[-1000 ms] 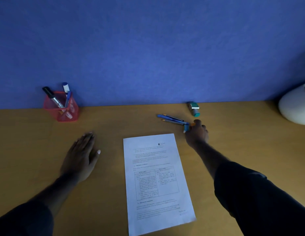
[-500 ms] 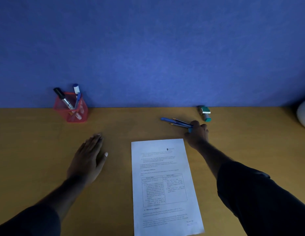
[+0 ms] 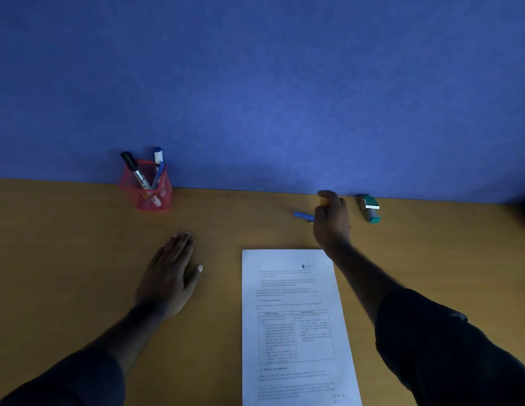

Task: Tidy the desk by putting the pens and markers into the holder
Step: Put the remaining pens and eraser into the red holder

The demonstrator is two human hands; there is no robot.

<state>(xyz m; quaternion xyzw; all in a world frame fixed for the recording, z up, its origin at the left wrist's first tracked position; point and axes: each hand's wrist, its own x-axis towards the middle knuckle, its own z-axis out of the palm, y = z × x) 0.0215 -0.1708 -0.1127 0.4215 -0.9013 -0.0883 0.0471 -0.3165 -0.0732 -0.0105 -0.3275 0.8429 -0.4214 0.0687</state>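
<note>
A red mesh holder (image 3: pixel 146 191) stands at the back left of the desk against the blue wall. A black-capped marker (image 3: pixel 133 167), a blue-and-white marker (image 3: pixel 158 155) and a blue pen (image 3: pixel 158 174) stick out of it. My right hand (image 3: pixel 331 221) is at the back right, fingers curled over a bunch of blue pens (image 3: pixel 303 215); only their left ends show past the hand. My left hand (image 3: pixel 172 271) lies flat on the desk, palm down, fingers apart and holding nothing.
A printed sheet of paper (image 3: pixel 293 323) lies in the middle front of the wooden desk (image 3: pixel 65 259). A small green and white object (image 3: pixel 369 208) rests near the wall, just right of my right hand.
My right hand has shifted up and over the pens and closed on them, so most of their length is now hidden. The left hand has stayed flat. The view has shifted.
</note>
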